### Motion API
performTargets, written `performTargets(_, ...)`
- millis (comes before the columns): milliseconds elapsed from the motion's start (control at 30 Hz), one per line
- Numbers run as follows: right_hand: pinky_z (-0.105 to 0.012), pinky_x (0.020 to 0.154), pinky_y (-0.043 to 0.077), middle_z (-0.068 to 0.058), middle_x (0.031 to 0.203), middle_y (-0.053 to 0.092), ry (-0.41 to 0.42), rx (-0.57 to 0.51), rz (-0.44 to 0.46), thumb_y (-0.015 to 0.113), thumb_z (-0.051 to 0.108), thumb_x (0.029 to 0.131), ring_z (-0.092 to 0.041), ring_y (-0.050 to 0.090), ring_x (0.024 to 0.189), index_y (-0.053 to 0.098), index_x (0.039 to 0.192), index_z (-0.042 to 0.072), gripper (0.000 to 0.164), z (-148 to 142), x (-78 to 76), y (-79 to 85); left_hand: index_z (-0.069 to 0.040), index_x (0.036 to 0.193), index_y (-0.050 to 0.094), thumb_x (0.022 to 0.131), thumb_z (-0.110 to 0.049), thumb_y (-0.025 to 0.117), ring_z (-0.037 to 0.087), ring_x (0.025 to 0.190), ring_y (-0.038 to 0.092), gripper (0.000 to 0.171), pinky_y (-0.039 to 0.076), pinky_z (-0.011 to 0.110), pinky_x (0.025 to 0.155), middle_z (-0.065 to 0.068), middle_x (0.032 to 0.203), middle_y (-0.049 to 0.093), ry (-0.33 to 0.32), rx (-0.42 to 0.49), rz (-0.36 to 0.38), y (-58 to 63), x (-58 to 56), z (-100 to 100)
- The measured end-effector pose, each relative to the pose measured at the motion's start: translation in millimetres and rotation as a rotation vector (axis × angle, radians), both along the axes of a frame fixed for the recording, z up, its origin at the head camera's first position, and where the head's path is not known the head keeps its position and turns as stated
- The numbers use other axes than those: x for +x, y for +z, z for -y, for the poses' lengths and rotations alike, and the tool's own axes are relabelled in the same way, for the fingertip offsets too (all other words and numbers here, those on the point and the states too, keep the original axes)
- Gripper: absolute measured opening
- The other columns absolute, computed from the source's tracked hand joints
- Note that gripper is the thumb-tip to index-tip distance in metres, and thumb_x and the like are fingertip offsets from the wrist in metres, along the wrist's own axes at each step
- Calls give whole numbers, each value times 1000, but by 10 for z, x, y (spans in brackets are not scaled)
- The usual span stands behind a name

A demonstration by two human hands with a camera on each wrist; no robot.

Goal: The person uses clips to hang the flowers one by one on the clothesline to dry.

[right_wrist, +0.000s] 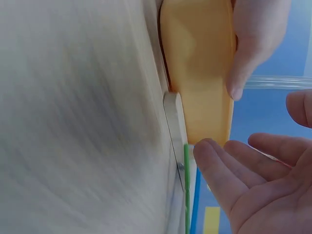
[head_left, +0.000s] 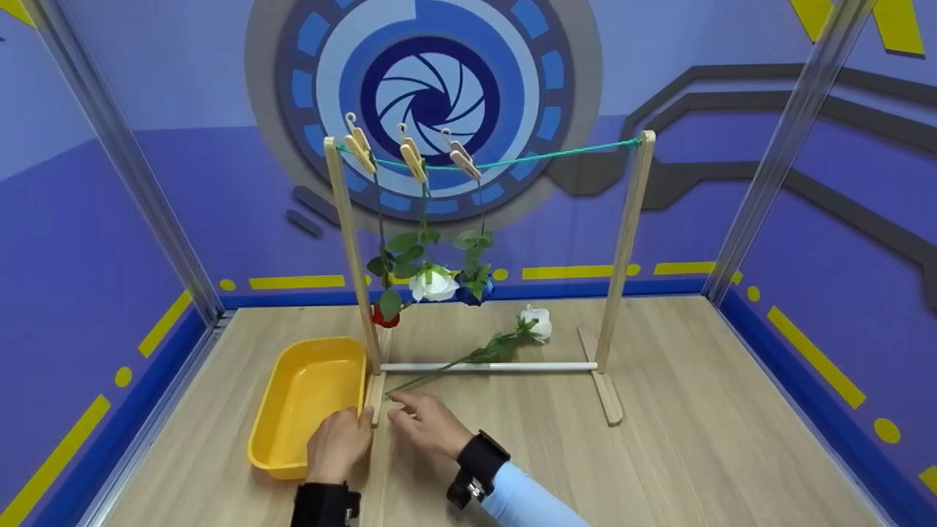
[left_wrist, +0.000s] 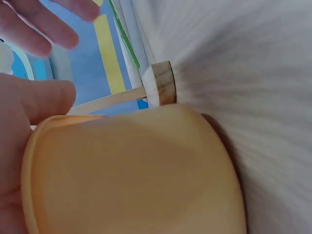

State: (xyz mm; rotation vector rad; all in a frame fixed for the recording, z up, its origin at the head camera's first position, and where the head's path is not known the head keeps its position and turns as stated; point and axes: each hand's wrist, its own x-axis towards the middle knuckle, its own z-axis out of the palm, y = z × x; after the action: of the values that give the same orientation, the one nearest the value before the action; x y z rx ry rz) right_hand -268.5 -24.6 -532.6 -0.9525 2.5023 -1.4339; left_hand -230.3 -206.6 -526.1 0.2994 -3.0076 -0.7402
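Observation:
My left hand (head_left: 339,444) grips the right rim of a yellow plastic tub (head_left: 267,410), its thumb along the outer side; the fingers inside are mostly hidden. Just right of it my right hand (head_left: 432,424) reaches in with loosely bent fingers, holding nothing. Its fingertips are close to the stem end of a white artificial rose (head_left: 536,324) lying across the rack's white bottom bar (head_left: 545,367). The green stem (right_wrist: 186,195) shows beside the fingers in the right wrist view. The tub's wall (left_wrist: 131,170) fills much of the left wrist view.
A wooden rack (head_left: 626,249) carries a green string (head_left: 556,155). Wooden clothespins (head_left: 413,161) on it hold a red rose (head_left: 386,316), a white rose (head_left: 433,284) and a blue rose (head_left: 476,289) upside down. The rack's left foot (head_left: 375,402) stands beside the tub.

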Motion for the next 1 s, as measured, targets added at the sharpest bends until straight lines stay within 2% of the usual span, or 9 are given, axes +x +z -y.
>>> performTargets(133, -30, 94, 55, -18, 137, 65, 10, 27, -6, 57, 21, 106, -22, 70, 112, 62, 139, -2, 41, 48, 0, -22, 7, 107, 69, 107, -34, 52, 38, 89, 66, 44, 51, 54, 80, 20, 94, 68, 10, 33, 12, 31, 2, 1)
performTargets(267, -29, 93, 55, -18, 136, 66, 20, 43, -23, 58, 20, 105, -20, 69, 111, 63, 137, -3, 40, 67, 5, -29, 3, 97, 70, 108, -41, 50, 26, 74, 57, 49, 48, 46, 71, 11, 79, 59, 34, 25, 72, 86, 37, 27)
performTargets(367, -28, 93, 55, -17, 134, 67, 25, 56, -26, 58, 20, 105, -19, 69, 110, 65, 135, -4, 38, 75, 13, -22, 2, 94, 70, 108, -47, 46, 24, 71, 54, 56, 45, 44, 69, 9, 75, 55, 33, 12, 115, 125, 74, 44)
performTargets(467, -28, 92, 55, -17, 132, 69, 39, 67, -23, 59, 20, 105, -19, 70, 109, 67, 132, -4, 37, 83, 23, -26, 4, 96, 70, 107, -52, 44, 24, 72, 56, 63, 47, 44, 70, 10, 77, 57, 20, 8, 149, 143, 100, 56)
performTargets(667, -25, 91, 54, -16, 133, 68, 53, 67, 22, 59, 23, 105, -18, 71, 108, 66, 133, -2, 39, 89, 44, -41, -1, 84, 67, 105, -59, 45, 26, 72, 56, 66, 47, 43, 69, 10, 75, 55, -13, -8, 204, 160, 128, 74)
performTargets(767, -25, 91, 54, -16, 134, 67, 50, 66, 22, 59, 24, 106, -20, 71, 109, 66, 134, -3, 39, 86, 47, -51, 5, 94, 70, 103, -61, 48, 34, 82, 64, 71, 51, 50, 77, 19, 85, 64, -34, -16, 198, 164, 133, 82)
performTargets(867, -26, 91, 55, -16, 133, 68, 48, 70, 2, 59, 24, 106, -21, 70, 109, 66, 133, -4, 39, 80, 48, -57, 12, 107, 70, 102, -64, 49, 46, 94, 64, 79, 51, 60, 85, 30, 100, 65, -55, -29, 173, 160, 142, 100)
performTargets(933, -26, 91, 55, -16, 133, 68, 46, 69, -6, 59, 25, 106, -21, 70, 109, 66, 132, -4, 40, 76, 49, -55, 12, 110, 69, 101, -64, 49, 48, 95, 64, 80, 50, 61, 86, 31, 102, 65, -64, -27, 160, 155, 144, 110)
performTargets(1000, -26, 91, 55, -16, 133, 68, 47, 66, -10, 59, 24, 106, -20, 71, 108, 67, 132, -4, 39, 74, 49, -52, 11, 108, 69, 101, -64, 50, 44, 92, 64, 78, 50, 59, 84, 28, 99, 65, -71, -16, 149, 154, 147, 122)
